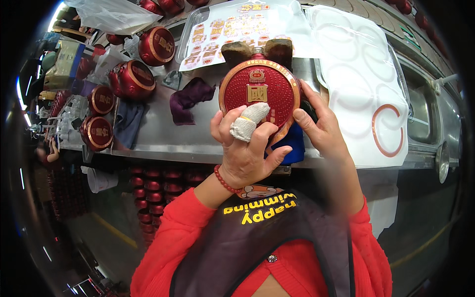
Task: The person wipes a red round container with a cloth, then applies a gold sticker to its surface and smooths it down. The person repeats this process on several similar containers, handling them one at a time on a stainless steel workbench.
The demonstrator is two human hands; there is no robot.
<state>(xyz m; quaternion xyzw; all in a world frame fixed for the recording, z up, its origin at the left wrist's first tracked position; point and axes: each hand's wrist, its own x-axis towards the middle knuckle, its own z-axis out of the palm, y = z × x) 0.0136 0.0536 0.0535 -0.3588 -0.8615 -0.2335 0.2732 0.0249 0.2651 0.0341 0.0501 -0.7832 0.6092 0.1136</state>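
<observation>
A round, flat-faced red bottle (235, 91) with a dotted surface, gold raised lettering and a copper-coloured rim band lies face up before me. Its far end meets a dark, worn two-pronged rest (278, 51). A light grey cloth cover (242, 129), tied with a yellow band, wraps one finger of my left hand (242, 161). That finger presses on the bottle's lower face, while the thumb and other fingers stand apart. On the right, my right hand (324, 123) grips the rim, thumb on the band; its other fingertips are partly hidden. Blue cloth (295, 146) shows under the near edge.
Gold-and-red stickers cover a sheet (213, 32) at the back. To the right, a white backing sheet (346, 99) carries an open copper-coloured ring strip (377, 133). Purple cloth (185, 104) and several red bottles (133, 79) are at left. A metal sink (418, 99) lies far right.
</observation>
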